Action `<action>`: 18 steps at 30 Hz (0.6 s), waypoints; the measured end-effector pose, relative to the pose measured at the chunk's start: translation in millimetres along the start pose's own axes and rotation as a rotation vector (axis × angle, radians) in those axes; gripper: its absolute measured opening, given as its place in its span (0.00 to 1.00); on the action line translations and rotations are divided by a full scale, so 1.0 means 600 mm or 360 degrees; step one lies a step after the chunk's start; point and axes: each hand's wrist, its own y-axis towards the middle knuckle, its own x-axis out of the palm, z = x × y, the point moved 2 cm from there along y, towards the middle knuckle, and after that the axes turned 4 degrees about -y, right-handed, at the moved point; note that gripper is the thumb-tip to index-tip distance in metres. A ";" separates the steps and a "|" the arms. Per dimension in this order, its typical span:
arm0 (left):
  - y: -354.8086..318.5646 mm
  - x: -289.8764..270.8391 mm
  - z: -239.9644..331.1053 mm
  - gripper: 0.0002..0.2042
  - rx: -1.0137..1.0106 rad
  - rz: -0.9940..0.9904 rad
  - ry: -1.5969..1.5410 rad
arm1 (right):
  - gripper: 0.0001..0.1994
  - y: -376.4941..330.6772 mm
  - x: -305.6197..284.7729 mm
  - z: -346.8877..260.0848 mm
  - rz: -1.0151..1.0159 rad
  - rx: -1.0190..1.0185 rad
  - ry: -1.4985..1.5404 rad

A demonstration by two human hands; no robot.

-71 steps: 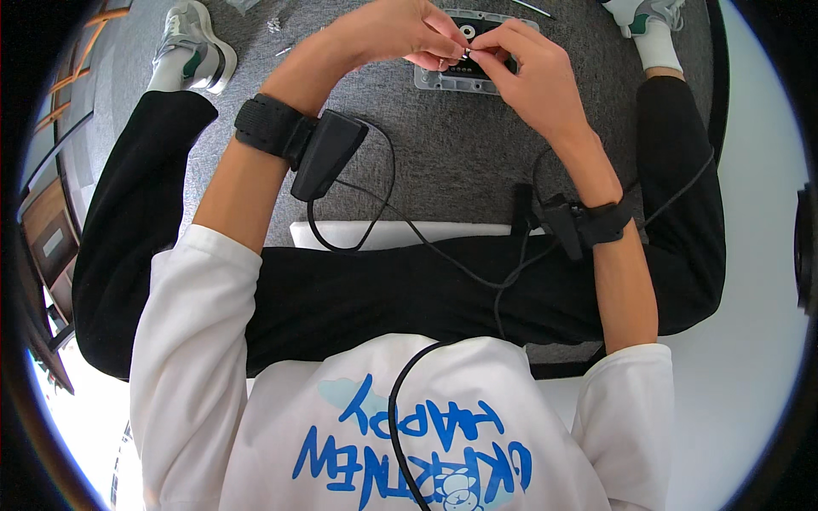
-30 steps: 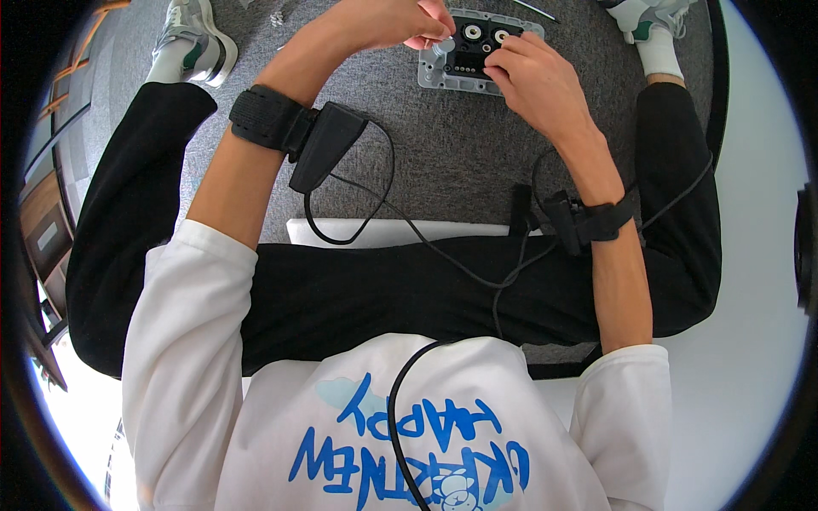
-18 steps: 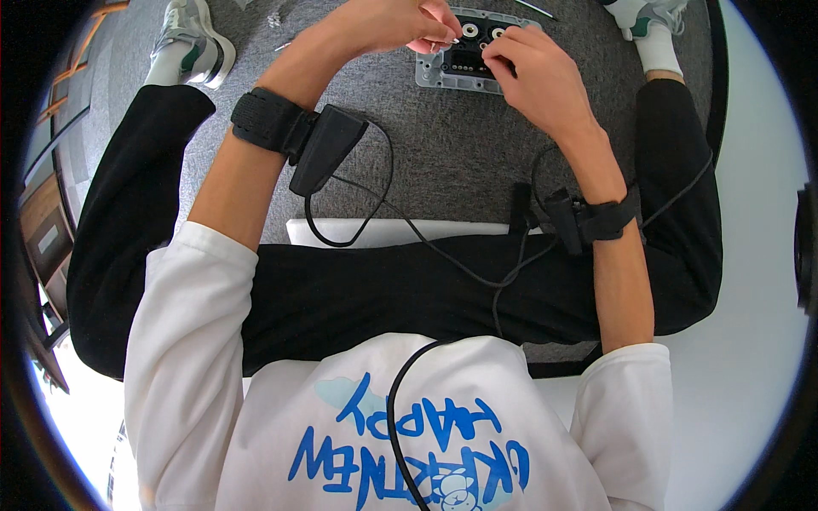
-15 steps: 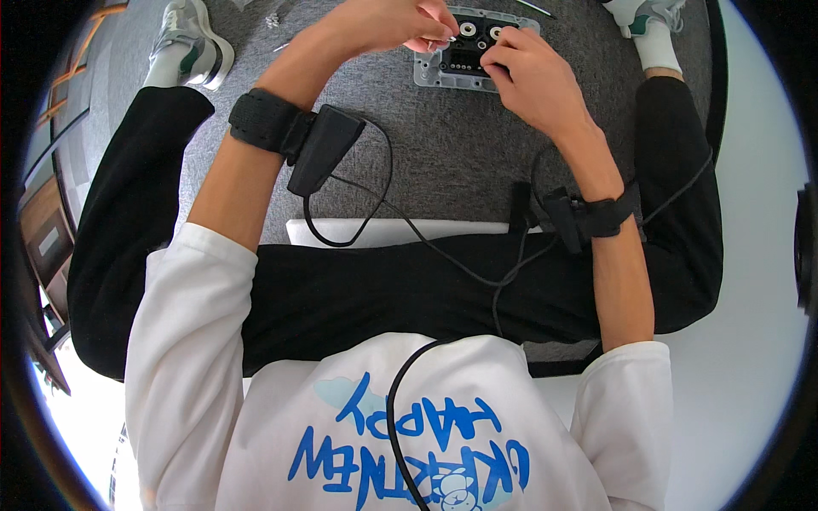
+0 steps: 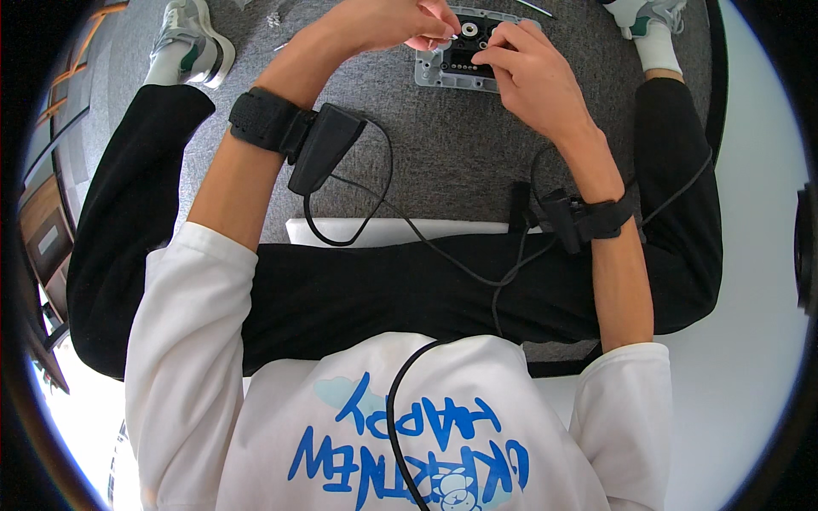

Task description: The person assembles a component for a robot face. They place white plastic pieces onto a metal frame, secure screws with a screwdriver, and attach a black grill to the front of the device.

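Note:
On the floor in front of me, at the top of the view, lies a grey housing (image 5: 433, 78) with a black insert (image 5: 464, 53) in its middle. The insert bears pale round rings (image 5: 469, 30) and a row of small light studs. My left hand (image 5: 400, 24) reaches over the housing's left side, thumb and finger pinched at a tiny pale bit too small to name. From the right, my right hand (image 5: 532, 77) bends over the insert, thumb and forefinger brought together low above it. Whatever lies between those fingertips is hidden.
A thin metal rod (image 5: 534, 8) lies beyond the housing. Small silvery pieces (image 5: 273, 19) sit on the grey floor (image 5: 426, 145) near my left shoe (image 5: 189, 43). Black cables (image 5: 409, 223) run from the wrist devices across my lap, above a white edge (image 5: 409, 228).
My right hand has shifted slightly left over the insert, and its fingers now cover most of the right-hand ring. My left hand stays nearly in place.

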 end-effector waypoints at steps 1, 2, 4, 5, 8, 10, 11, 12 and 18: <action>-0.001 0.000 0.001 0.09 0.0005 -0.0004 -0.0007 | 0.09 0.001 -0.001 0.000 -0.0006 -0.0027 0.0014; -0.002 0.000 0.002 0.09 0.0004 -0.0002 -0.0006 | 0.09 0.000 0.001 0.000 -0.0005 -0.0028 0.0016; -0.003 0.000 0.003 0.09 -0.0011 0.0019 0.0034 | 0.08 -0.005 0.009 0.000 -0.0055 -0.0045 0.0024; -0.004 0.000 0.003 0.09 -0.0011 0.0019 0.0033 | 0.08 -0.008 0.012 0.001 -0.0055 -0.0045 0.0024; -0.003 0.001 0.003 0.09 -0.0003 0.0000 0.0016 | 0.08 -0.010 0.014 0.004 -0.0071 -0.0036 -0.0044; -0.003 0.000 0.003 0.09 0.0016 0.0001 0.0051 | 0.08 -0.009 0.013 0.005 -0.0110 -0.0038 -0.0085; -0.003 0.000 0.002 0.09 0.0015 0.0001 0.0052 | 0.08 -0.009 0.014 0.005 -0.0108 -0.0038 -0.0083; -0.004 0.000 0.002 0.09 0.0014 -0.0003 0.0042 | 0.08 -0.008 0.015 0.005 -0.0016 0.0009 -0.0001; -0.005 0.009 0.008 0.10 -0.0044 -0.0011 0.0052 | 0.08 0.016 -0.011 -0.004 0.0132 0.0285 0.0477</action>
